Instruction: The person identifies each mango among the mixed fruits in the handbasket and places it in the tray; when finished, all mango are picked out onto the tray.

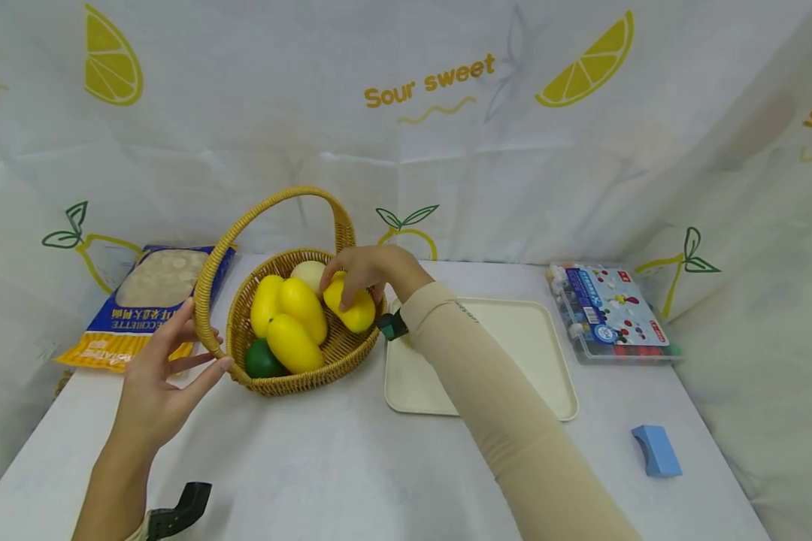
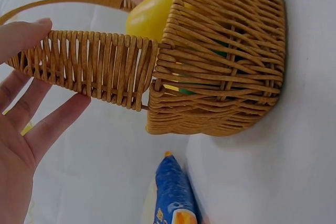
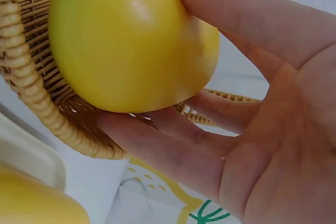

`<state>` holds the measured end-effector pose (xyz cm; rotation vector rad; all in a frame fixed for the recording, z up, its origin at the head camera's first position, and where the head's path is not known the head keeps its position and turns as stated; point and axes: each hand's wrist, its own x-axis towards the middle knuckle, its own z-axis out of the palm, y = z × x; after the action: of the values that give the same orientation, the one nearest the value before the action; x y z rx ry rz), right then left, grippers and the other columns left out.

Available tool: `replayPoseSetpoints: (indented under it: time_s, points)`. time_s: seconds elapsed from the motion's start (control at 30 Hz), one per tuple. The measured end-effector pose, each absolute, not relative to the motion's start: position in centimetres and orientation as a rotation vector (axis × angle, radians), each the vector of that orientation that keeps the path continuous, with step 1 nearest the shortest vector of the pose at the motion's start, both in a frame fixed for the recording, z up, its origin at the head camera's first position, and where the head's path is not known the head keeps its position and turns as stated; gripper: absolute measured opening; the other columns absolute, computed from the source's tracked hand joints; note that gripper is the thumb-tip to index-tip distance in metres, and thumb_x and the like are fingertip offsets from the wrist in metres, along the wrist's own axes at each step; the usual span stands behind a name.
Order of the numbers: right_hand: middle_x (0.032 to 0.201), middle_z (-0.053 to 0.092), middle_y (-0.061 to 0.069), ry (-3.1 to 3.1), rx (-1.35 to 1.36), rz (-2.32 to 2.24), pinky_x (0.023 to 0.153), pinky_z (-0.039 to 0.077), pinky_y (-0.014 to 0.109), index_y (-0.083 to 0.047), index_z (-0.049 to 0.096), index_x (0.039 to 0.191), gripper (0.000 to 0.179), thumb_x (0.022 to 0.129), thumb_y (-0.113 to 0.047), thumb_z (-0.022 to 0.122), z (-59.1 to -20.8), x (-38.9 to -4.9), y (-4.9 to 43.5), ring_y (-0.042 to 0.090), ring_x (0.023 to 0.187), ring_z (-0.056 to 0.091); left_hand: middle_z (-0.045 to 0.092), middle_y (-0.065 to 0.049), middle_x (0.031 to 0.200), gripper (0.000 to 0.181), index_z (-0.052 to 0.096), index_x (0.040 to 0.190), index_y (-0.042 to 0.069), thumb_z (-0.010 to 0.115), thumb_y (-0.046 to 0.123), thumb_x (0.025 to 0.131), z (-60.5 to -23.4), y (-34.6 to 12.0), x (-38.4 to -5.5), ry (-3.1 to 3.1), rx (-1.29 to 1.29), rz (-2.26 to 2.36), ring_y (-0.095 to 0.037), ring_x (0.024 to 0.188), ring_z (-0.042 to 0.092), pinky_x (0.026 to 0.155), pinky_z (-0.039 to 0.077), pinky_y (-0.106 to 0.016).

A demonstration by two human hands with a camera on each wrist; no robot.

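Observation:
A wicker basket (image 1: pixel 284 385) with a tall handle (image 1: pixel 280 199) holds several yellow mangoes (image 1: pixel 294 344), a dark green rounded thing (image 1: pixel 262 361) and a pale round one (image 1: pixel 307 274). My left hand (image 1: pixel 159 383) holds the handle near its left base, thumb on one edge and fingertips on the other. Inside the basket's right side, my right hand (image 1: pixel 382 269) grips a yellow mango (image 3: pixel 131 40); the thumb lies on one side and fingers on the other. The right wrist view shows another yellow rounded thing (image 3: pixel 37 200) by the tray, mostly hidden by my arm in the head view.
Right of the basket lies a cream tray (image 1: pixel 562 376), partly under my right forearm. A blue and orange pasta bag (image 1: pixel 135 315) lies at the left. A clear plastic case (image 1: pixel 616 312) stands back right, with a blue block (image 1: pixel 658 451) nearer. White printed cloth hangs behind.

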<state>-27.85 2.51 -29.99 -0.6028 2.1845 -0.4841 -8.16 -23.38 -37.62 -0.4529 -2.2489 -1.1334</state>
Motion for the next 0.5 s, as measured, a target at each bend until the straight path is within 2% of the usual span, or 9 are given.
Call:
replayPoseSetpoints:
  time_s: [0.2,0.33,0.5]
  points:
    - [0.168,0.022,-0.002,2.176,-0.627,-0.601,0.100,0.061,0.045,-0.029,0.060,0.139,0.051,0.092,-0.012,0.073,-29.2,-28.0,3.6,0.025,0.136,0.049,0.053,0.031,0.125,0.100,0.042,0.154,0.003,0.080,-0.025,0.066,-37.6,-23.3,-8.2,-2.252,-0.448,-1.127,0.013,0.112,0.056,0.086,0.051,-0.001]
    - [0.165,0.029,-0.004,2.175,-0.659,-0.682,0.103,0.058,0.048,-0.032,0.061,0.135,0.049,0.092,-0.013,0.074,-28.4,-27.8,4.5,0.024,0.135,0.047,0.052,0.033,0.127,0.101,0.042,0.154,0.003,0.080,-0.026,0.065,-37.5,-23.3,-8.1,-2.257,-0.441,-1.129,0.013,0.112,0.056,0.086,0.051,-0.001]
    - [0.159,0.038,-0.004,2.186,-0.741,-0.758,0.101,0.058,0.045,-0.034,0.063,0.135,0.049,0.092,-0.016,0.075,-27.5,-27.6,5.9,0.022,0.136,0.047,0.050,0.034,0.131,0.100,0.043,0.154,0.004,0.080,-0.025,0.066,-37.5,-23.3,-8.1,-2.262,-0.436,-1.118,0.014,0.112,0.055,0.086,0.050,0.000]
